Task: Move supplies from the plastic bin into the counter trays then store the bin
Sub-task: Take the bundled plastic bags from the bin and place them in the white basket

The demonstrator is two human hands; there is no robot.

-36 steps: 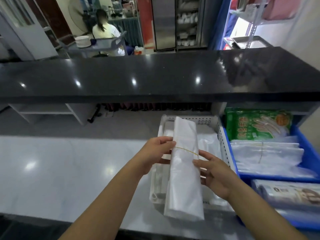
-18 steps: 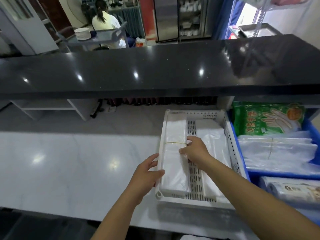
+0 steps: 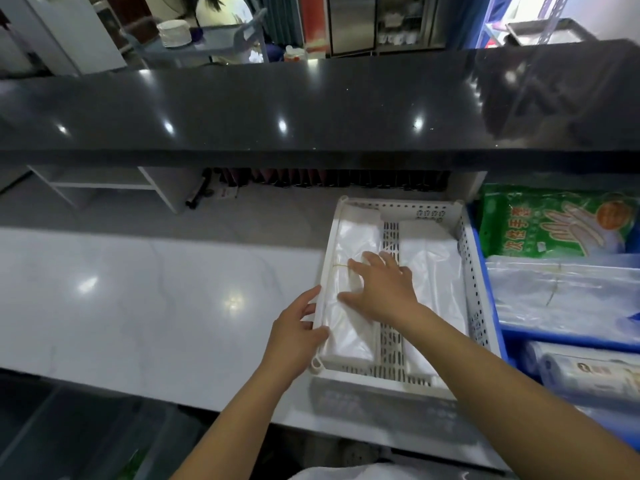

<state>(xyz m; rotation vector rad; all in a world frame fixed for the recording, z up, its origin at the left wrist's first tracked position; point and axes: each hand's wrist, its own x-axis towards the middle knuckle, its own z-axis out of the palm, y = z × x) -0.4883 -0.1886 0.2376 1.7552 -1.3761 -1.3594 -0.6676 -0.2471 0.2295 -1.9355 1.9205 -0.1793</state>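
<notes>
A white perforated tray (image 3: 472, 292) sits on the pale counter. Two bundles of clear plastic bags lie in it. The left bundle (image 3: 349, 327) has a yellow rubber band round it; the right bundle (image 3: 433, 271) lies beside it. My right hand (image 3: 381, 285) presses flat on the left bundle with its fingers spread. My left hand (image 3: 298, 327) touches the tray's left rim with relaxed fingers, thumb against the wall.
A blue bin (image 3: 485, 278) to the right holds more bag stacks (image 3: 561, 292) and a green glove packet (image 3: 554, 223). A raised black counter (image 3: 311, 112) runs across the back. The white countertop (image 3: 138, 299) extends left. A person sits beyond the counter.
A second ago both hands held the banded bundle above the tray. It now lies in the tray's left side, my right hand flat on it, my left hand at the rim.
</notes>
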